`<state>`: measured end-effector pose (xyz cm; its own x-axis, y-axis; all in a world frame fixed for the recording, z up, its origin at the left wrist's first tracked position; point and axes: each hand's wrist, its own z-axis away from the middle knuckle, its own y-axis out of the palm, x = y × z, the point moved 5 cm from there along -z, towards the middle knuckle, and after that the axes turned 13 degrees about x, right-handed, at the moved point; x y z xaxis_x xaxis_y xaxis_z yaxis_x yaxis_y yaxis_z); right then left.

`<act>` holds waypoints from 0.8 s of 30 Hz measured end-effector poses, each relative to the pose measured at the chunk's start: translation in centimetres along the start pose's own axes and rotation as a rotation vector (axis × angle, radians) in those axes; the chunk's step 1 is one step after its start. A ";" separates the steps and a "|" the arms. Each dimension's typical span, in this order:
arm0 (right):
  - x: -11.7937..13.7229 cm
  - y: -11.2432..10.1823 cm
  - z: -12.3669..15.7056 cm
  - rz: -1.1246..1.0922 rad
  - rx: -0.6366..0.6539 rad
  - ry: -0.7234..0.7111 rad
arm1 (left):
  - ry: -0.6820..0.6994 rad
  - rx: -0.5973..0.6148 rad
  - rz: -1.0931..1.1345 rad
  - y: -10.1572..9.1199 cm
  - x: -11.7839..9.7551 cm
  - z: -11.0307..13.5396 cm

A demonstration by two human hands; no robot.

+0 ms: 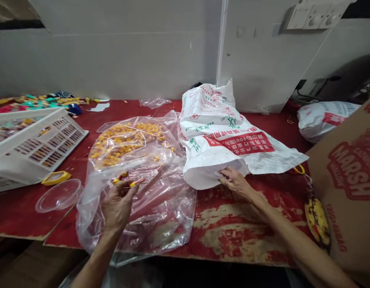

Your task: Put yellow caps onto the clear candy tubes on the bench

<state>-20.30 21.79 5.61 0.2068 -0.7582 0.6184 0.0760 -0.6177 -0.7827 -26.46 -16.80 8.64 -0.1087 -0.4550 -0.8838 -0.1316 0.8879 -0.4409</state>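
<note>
The white woven sack (pixel 221 132) lies on its side on the red worktop (pixel 233 228), and our right hand (pixel 234 182) has its fingers at the sack's open mouth, grasping the lower lip. Our left hand (pixel 117 204) sits over a clear plastic bag (pixel 137 212) of yellow pieces (pixel 127 138), its fingers beside small yellow-and-red pieces (pixel 125 178); we cannot tell whether that grip is clenched. Around us stand a white plastic crate (pixel 31 148), a clear round tub (pixel 59 196) and a cardboard carton (pixel 347 192), cut off at the frame's right. A yellow-and-black object (pixel 317 222) beside the carton is hard to make out. The worn worktop runs on between bag and carton to its front edge.
</note>
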 end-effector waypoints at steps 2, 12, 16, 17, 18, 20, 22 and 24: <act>0.9 1.3 3.2 -0.123 -0.018 -0.026 | -0.131 0.154 0.344 2.9 -1.2 3.5; 3.6 5.6 12.5 -0.754 -0.034 0.195 | -0.494 0.553 1.062 15.2 -2.9 17.3; 3.4 6.3 14.1 -1.027 -0.227 0.220 | -0.503 0.580 1.052 15.6 -2.6 18.6; 3.4 6.6 14.4 -1.043 -0.283 0.230 | -0.494 0.579 1.042 15.7 -2.5 18.8; 3.5 6.9 14.6 -1.040 -0.318 0.242 | -0.486 0.574 1.035 15.8 -2.4 19.1; 4.0 7.6 14.7 -1.007 -0.315 0.258 | -0.475 0.555 1.034 16.0 -2.3 19.5; 4.8 8.2 14.6 -0.977 -0.262 0.258 | -0.470 0.547 1.034 16.3 -2.2 20.0; 5.5 8.3 14.5 -0.950 -0.218 0.254 | -0.456 0.550 1.011 16.5 -2.2 20.4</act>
<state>-4.37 15.51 1.47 -0.0631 0.0621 0.9961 -0.0842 -0.9948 0.0567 -8.29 0.26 0.10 0.4468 0.4189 -0.7905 0.2546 0.7876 0.5612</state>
